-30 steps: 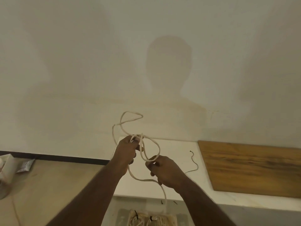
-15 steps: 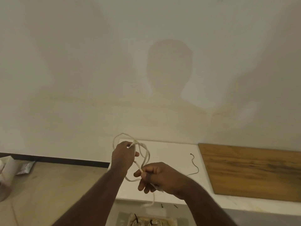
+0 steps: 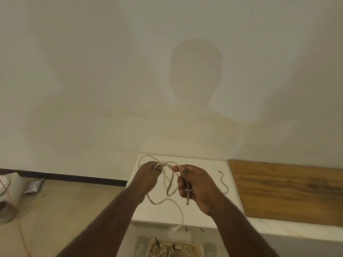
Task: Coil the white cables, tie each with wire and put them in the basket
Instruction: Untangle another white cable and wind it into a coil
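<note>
I hold a white cable (image 3: 170, 184) in the air over a white tabletop (image 3: 204, 169). My left hand (image 3: 148, 175) pinches several loops together at their top. My right hand (image 3: 196, 184) grips a strand close by, and the cable's plug end hangs from its palm. A loose tail droops past the table's front edge. A black tie wire (image 3: 223, 182) lies on the tabletop to the right of my hands. The basket (image 3: 199, 246) sits below at the bottom edge, holding coiled white cables with black ties.
A wooden board (image 3: 289, 190) lies on the table at the right. A plain wall rises straight ahead. On the floor at the left are a white container (image 3: 7, 193) and a silver packet (image 3: 34, 185). Two short black wire bits lie by the table's front edge.
My hands have dropped lower and drawn close together. The big upper loop has been gathered into my left hand, and my right hand has shifted up the strand to near the left.
</note>
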